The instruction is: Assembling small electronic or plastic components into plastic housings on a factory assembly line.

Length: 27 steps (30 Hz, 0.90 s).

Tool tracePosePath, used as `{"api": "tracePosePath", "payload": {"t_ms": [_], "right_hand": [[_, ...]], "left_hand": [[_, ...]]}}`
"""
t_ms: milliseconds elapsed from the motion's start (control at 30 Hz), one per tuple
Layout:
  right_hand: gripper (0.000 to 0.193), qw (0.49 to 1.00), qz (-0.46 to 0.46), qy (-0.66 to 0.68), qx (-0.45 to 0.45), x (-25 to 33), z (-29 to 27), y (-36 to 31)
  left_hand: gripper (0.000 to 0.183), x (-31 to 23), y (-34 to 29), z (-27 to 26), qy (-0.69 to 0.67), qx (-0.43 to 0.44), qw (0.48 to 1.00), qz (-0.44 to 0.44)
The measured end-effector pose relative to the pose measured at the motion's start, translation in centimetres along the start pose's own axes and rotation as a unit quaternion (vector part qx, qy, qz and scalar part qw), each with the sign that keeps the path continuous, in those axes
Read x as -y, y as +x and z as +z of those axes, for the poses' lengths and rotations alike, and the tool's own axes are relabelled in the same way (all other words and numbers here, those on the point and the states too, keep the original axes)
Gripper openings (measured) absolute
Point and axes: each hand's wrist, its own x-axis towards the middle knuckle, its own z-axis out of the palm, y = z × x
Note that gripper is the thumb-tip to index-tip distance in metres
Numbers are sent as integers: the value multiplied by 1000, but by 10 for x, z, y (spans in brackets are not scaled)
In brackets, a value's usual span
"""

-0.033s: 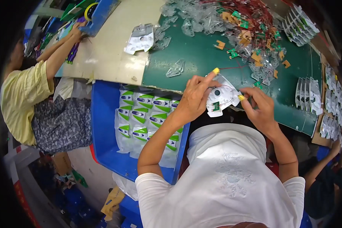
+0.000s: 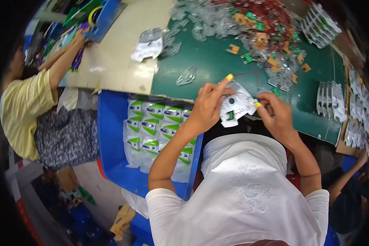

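My left hand (image 2: 208, 105) is closed on the left side of a white plastic housing (image 2: 242, 100), held tilted over the table's near edge. Its forefinger, in a yellow finger cot, points up past the housing's top. A round dark hole marks the shell, and a small green circuit board (image 2: 230, 116) sits at its lower left. Thin wire runs inside, toward the right corner. My right hand (image 2: 276, 112) pinches that corner between thumb and forefinger; a yellow cot covers the thumb tip. Whether wire is also in that pinch is too small to tell.
On the green tabletop (image 2: 209, 61) lie clear plastic parts (image 2: 186, 76) and a heap of red wires (image 2: 270, 16). Stacked white housings (image 2: 331, 100) stand right. A blue bin (image 2: 110, 135) of bagged green-and-white items is at my left. Co-workers sit on both sides.
The whole view has shifted slightly, so table and bin sit a little farther left. Both hands keep their hold on the housing, with almost no change of pose.
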Motion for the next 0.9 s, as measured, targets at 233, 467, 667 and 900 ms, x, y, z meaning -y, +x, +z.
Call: {"api": "tracePosePath", "payload": {"t_ms": [233, 467, 667, 900], "right_hand": [[22, 989, 5, 146, -34, -11, -4, -20], [18, 929, 106, 133, -329, -42, -157, -87], [16, 913, 168, 144, -342, -108, -207, -86], [25, 880, 113, 51, -458, -124, -196, -94]], "left_hand": [[41, -14, -10, -14, 3, -105, 993, -53], [36, -19, 4, -3, -29, -64, 996, -64], [29, -38, 12, 14, -31, -18, 997, -62], [29, -35, -1, 21, -34, -12, 997, -63]]}}
